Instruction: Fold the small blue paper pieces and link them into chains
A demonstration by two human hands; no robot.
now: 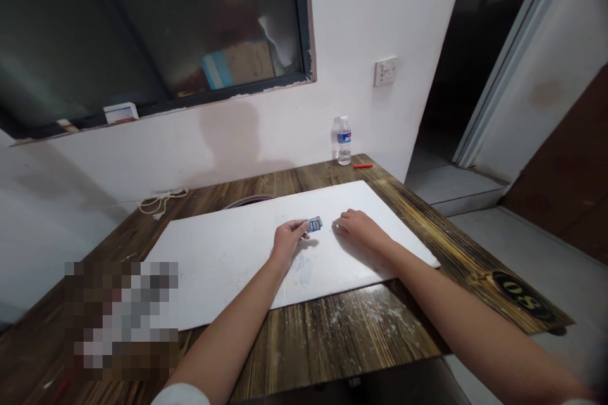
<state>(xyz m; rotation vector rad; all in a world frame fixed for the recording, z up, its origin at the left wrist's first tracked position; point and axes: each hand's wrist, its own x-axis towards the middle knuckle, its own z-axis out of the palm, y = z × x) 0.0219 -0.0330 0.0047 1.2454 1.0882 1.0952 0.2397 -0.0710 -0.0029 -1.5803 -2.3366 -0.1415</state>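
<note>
A plastic water bottle [342, 141] stands at the far end of the dark wooden table [332, 342], a red stick [363, 166], perhaps a marker, lies just beside it, a coil of white cord [160, 201] lies near the wall, and a wall socket [385, 71] sits beside a dark window [152, 25].

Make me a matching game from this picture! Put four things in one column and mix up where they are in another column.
Things:
1. Plastic water bottle
2. Small red stick
3. Small blue piece
4. Bundle of white cord

Places:
A. Lying flat beside the plastic water bottle
B. Touching the fingers of the left hand
C. At the far left edge of the wooden table
D. Standing upright by the wall

Right pairs: 1-D, 2-A, 3-B, 4-C
</note>
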